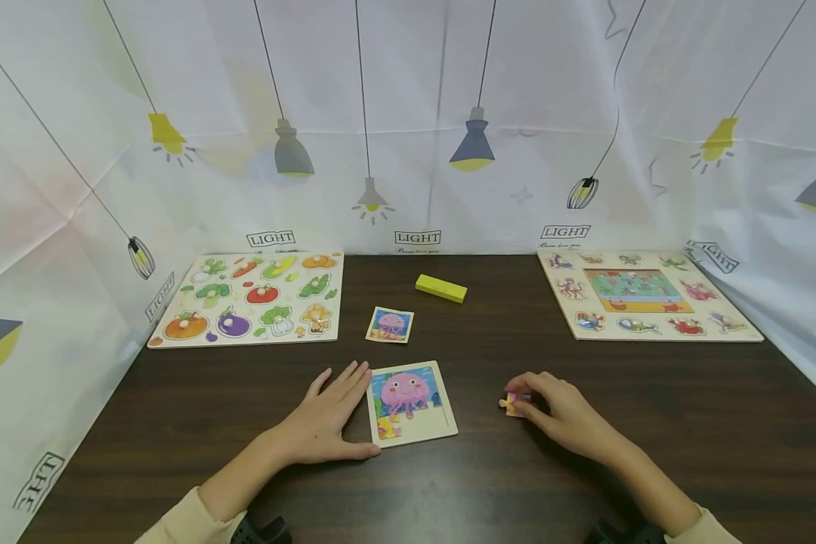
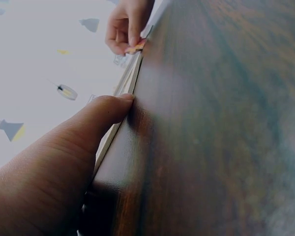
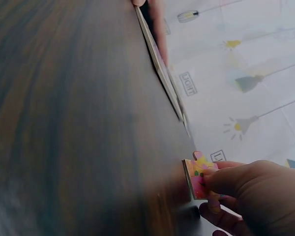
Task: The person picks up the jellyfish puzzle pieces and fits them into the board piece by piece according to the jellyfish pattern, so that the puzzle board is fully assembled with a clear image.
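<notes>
A square jigsaw puzzle tray (image 1: 427, 431) lies on the table with a pink jellyfish picture partly filled in; bare wood shows along its lower right. My left hand (image 1: 329, 423) rests at the tray's left side, fingers extended and thumb by the lower left corner. Between thumb and fingers, my right hand (image 1: 561, 414) pinches a jigsaw puzzle piece (image 1: 511, 404), to the right of the tray. In the right wrist view this puzzle piece (image 3: 200, 179) shows yellow, pink and orange with a knob on top. Behind the tray lies a small jellyfish picture card (image 1: 391, 325).
A yellow-green block (image 1: 441, 289) lies toward the back middle. At the back left is a vegetable peg board (image 1: 245, 298), and at the back right a sea-animal board (image 1: 653, 295). A white curtain printed with lamps (image 1: 408, 128) closes off the table's far edge.
</notes>
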`<state>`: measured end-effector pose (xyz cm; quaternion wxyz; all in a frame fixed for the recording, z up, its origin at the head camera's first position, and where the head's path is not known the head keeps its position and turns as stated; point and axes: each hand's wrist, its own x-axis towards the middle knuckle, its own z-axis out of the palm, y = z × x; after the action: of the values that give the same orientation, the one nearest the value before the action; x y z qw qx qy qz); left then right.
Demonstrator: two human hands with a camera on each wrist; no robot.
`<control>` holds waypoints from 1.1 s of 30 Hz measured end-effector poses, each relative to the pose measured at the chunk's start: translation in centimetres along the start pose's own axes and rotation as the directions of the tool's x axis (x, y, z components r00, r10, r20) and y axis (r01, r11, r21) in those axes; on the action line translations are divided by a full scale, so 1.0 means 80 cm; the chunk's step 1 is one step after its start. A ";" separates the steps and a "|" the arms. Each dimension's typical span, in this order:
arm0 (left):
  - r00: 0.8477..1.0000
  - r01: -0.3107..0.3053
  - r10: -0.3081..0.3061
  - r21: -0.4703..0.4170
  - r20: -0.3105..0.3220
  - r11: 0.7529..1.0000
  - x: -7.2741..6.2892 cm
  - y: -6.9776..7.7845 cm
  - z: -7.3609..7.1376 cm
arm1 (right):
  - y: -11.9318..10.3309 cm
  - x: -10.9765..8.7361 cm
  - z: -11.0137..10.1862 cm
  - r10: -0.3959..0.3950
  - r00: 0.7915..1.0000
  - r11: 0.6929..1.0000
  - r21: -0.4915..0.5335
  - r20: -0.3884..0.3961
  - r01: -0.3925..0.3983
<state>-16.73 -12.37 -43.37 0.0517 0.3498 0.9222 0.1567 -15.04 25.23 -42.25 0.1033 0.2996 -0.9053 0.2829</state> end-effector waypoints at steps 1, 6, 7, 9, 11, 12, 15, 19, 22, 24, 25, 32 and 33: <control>1.000 0.002 -0.002 -0.001 0.003 1.000 0.000 0.000 0.000 | 0.000 0.001 0.000 -0.002 1.000 1.000 0.018 0.003 0.002; 1.000 0.000 0.000 0.002 0.002 1.000 0.000 -0.001 0.001 | -0.007 0.007 0.002 0.012 0.999 0.997 0.070 0.030 -0.015; 1.000 -0.002 0.002 0.004 0.001 1.000 0.000 -0.002 0.001 | -0.009 0.009 0.002 0.021 0.999 0.997 0.075 0.039 -0.024; 1.000 -0.003 0.003 0.006 -0.002 1.000 -0.001 -0.002 0.002 | -0.013 0.013 0.003 0.036 0.998 0.995 0.088 0.056 -0.041; 1.000 -0.003 0.003 0.013 -0.001 1.000 -0.001 -0.003 0.003 | -0.017 0.018 0.003 0.047 0.996 0.993 0.103 0.073 -0.054; 1.000 -0.002 0.002 0.017 0.001 1.000 -0.001 -0.003 0.003 | -0.019 0.020 0.003 0.049 0.995 0.992 0.112 0.082 -0.058; 1.000 -0.003 0.003 0.028 0.000 1.000 -0.001 -0.003 0.003 | -0.023 0.026 0.005 0.050 0.993 0.988 0.141 0.103 -0.065; 1.000 -0.009 0.009 0.040 -0.004 0.999 -0.001 -0.003 0.002 | -0.029 0.033 0.008 0.044 0.992 0.978 0.198 0.122 -0.068; 1.000 -0.011 0.011 0.044 0.001 0.999 -0.001 -0.002 0.001 | -0.035 0.039 0.012 0.028 0.991 0.969 0.239 0.127 -0.058; 1.000 -0.014 0.014 0.043 0.003 0.999 -0.001 -0.002 0.000 | -0.039 0.043 0.015 0.022 0.991 0.965 0.257 0.134 -0.056; 1.000 -0.015 0.014 0.040 0.004 0.999 -0.001 -0.002 0.000 | -0.040 0.046 0.017 0.017 0.990 0.963 0.265 0.138 -0.054; 0.999 -0.032 0.032 0.044 -0.009 0.998 -0.002 -0.003 0.000 | -0.053 0.061 0.032 0.012 0.982 0.961 0.269 0.190 -0.064; 0.999 -0.035 0.036 0.043 -0.012 0.998 -0.002 -0.003 0.000 | -0.054 0.063 0.034 0.008 0.980 0.960 0.272 0.197 -0.062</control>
<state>-16.73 -12.65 -43.48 0.0353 0.3661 0.9193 0.1400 -16.48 18.35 -40.77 -0.0334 0.3210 -0.8678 0.3778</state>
